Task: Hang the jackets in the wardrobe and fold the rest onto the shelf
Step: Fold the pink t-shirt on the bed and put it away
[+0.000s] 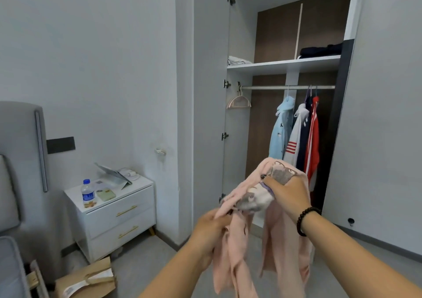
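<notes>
A pale pink garment (283, 240) with a grey and white print hangs crumpled in front of me, held in both hands. My left hand (211, 227) grips its lower left part. Higher up, my right hand (290, 190) clutches its bunched top; a black bead bracelet sits on that wrist. Behind stands the open wardrobe (237, 119). On its rail (269, 87) hang an empty pink hanger (238, 102), a light blue jacket (280, 131), a white one (295, 138) and a red one (313, 144). The shelf (283, 65) above carries folded white cloth (237, 60) and folded dark clothes (320, 50).
A white nightstand (127, 220) at the left holds a water bottle (88, 193), a phone and a propped tablet. A grey bed headboard (25, 151) is at the far left. A brown paper bag (89, 279) lies on the floor. The right wardrobe door (386, 115) stands open.
</notes>
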Demonstrator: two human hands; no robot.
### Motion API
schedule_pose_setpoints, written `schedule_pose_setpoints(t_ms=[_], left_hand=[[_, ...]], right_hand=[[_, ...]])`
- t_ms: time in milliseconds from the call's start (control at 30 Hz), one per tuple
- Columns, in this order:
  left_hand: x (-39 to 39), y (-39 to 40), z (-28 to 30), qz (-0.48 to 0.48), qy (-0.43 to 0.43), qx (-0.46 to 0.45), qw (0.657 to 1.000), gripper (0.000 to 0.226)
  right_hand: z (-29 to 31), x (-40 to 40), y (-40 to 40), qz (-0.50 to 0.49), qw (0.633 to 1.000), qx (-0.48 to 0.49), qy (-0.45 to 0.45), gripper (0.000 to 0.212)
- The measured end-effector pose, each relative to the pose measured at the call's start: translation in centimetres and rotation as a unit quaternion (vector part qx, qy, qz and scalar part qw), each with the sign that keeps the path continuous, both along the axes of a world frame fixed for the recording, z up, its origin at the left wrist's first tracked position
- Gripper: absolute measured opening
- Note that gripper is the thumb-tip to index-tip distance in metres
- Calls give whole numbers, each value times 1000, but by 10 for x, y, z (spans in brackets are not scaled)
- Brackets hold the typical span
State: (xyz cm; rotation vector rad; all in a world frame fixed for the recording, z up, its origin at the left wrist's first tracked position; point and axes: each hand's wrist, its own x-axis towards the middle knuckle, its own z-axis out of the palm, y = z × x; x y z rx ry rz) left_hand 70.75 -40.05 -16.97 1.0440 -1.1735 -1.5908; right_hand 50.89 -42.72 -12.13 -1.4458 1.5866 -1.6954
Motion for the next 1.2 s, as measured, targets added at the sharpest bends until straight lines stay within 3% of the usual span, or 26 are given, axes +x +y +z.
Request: schedule_pose_setpoints(t_ms=[100,200,267,333,400,500,633,700,800,933,1000,1067,1200], left_hand=[[15,-8,25,49,36,-33,998,17],[21,-14,50,82,-9,-84,993,17],[24,-16,65,96,13,-85,992,16],[30,-16,80,109,46,-81,990,13],[37,-15,94,126,80,-83,985,10],[46,-12,109,187,143,-81,968,5],[58,-10,123,227,240,-51,942,5],[68,-11,132,227,241,-45,942,3],[82,-10,142,220,188,-38,956,4],[97,-6,150,193,163,-67,965,10],[103,-4,152,181,136,-73,971,7],[109,-3,152,168,119,-69,976,7],[120,0,158,166,103,-79,978,15]], right_hand=[[-9,-7,3,-91,993,70,13,34],[-18,0,5,-40,985,163,48,36],[-17,8,5,-20,975,187,117,38],[-14,19,6,-49,967,131,215,33],[-6,37,12,-25,974,37,222,2],[7,67,27,113,970,-68,203,34],[14,102,46,232,932,-179,213,50],[11,114,48,207,896,-265,290,56],[5,128,47,144,808,-389,418,61],[4,141,45,127,712,-467,509,54],[9,149,45,158,701,-445,535,35],[16,157,46,180,693,-417,560,30],[9,167,40,99,516,-518,675,18]])
